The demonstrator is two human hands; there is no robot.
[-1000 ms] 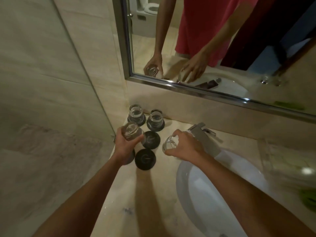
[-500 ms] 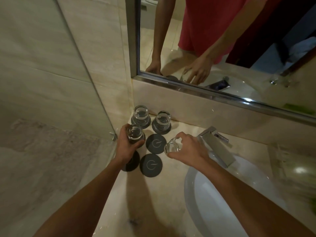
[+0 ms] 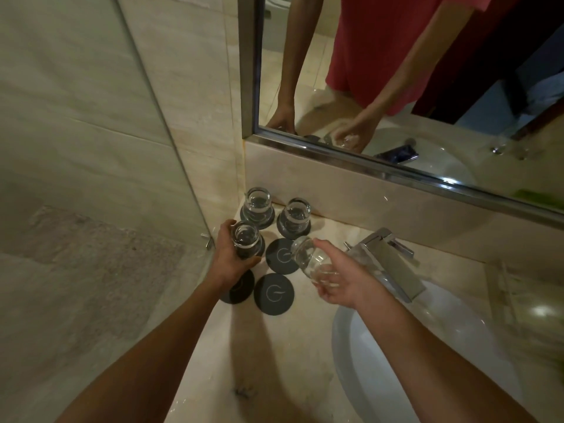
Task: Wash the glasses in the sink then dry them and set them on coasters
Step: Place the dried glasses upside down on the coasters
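Right grip: your right hand [image 3: 338, 283] holds a tilted glass [image 3: 308, 257], mouth toward the bare coaster [image 3: 282, 256] just beside it.
Left grip: your left hand [image 3: 233, 259] holds another glass [image 3: 245, 239], seemingly seated.

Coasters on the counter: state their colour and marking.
Dark grey coasters, each with a pale circular logo; head view.

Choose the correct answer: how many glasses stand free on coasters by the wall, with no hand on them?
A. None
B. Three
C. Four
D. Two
D: two glasses stand untouched on dark coasters by the wall, while the left hand grips a third glass and the right hand holds a fourth, tilted.
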